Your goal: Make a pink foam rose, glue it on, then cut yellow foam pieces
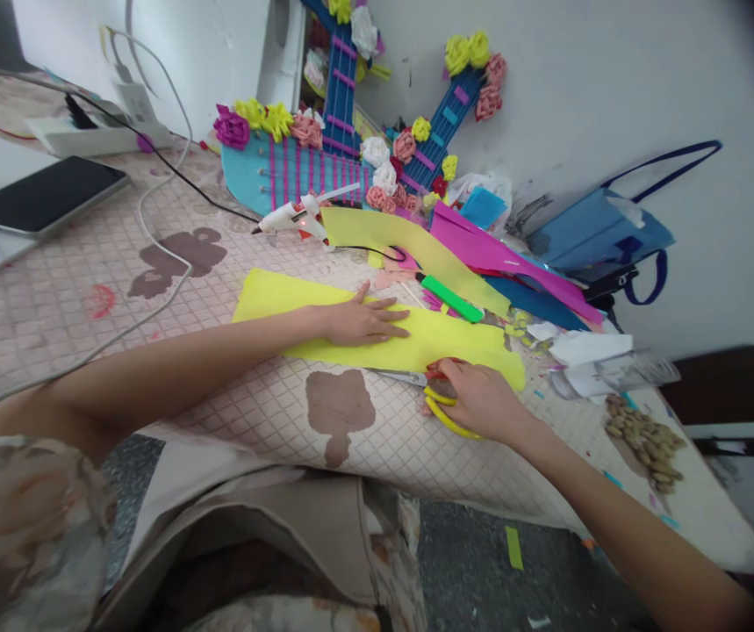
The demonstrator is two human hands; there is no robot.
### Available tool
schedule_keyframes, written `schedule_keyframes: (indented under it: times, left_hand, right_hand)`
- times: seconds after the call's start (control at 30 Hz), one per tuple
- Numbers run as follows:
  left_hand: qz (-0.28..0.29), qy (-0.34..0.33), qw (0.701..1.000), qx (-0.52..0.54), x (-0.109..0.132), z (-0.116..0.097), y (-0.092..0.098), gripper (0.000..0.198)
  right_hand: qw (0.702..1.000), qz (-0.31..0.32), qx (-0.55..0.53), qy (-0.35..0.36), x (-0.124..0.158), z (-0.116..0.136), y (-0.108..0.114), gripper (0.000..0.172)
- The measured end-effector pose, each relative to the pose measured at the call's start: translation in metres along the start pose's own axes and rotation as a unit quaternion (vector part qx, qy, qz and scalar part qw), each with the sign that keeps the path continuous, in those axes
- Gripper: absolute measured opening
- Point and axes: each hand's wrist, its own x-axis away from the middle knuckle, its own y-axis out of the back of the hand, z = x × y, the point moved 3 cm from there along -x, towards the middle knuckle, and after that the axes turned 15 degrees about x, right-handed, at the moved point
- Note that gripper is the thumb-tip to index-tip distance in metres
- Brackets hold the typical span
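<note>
A long yellow foam sheet point(284, 303) lies across the patterned tablecloth point(53, 298). My left hand point(363, 320) rests flat on the sheet, fingers stretched out and together. My right hand point(478, 399) is closed round the yellow handles of a pair of scissors point(439, 412) at the sheet's near edge. The scissor blades point(403, 377) point left, lying along the sheet's near edge.
A glue gun point(294, 217), a green marker point(452, 298) and sheets of yellow, pink and blue foam point(488, 250) lie behind. Decorated blue craft pieces with paper flowers point(298, 149) lean at the wall. A tablet point(40, 195), power strip point(96, 132), blue bag point(604, 233) and peanuts point(646, 439) are around.
</note>
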Motion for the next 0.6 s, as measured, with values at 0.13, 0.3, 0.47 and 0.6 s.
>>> schedule_keyframes:
  times: [0.13,0.3,0.47,0.6]
  left_hand:
    - [-0.005,-0.005,1.000,0.010,0.000,0.001,0.000,0.044]
    - [-0.002,-0.002,1.000,0.018,0.000,0.001,0.000,0.044]
    - [0.003,0.001,1.000,0.014,0.000,-0.001,0.001,0.044]
    - [0.001,0.004,1.000,0.011,0.000,-0.003,0.001,0.044]
  right_hand:
    - [1.000,0.018,0.019,-0.006,0.002,0.000,-0.001,0.045]
    - [1.000,0.016,-0.023,-0.012,0.004,0.000,0.002,0.047]
    - [0.999,0.020,-0.030,-0.017,0.000,0.002,0.003,0.046]
    - [1.000,0.014,-0.021,-0.009,-0.006,0.007,0.006,0.047]
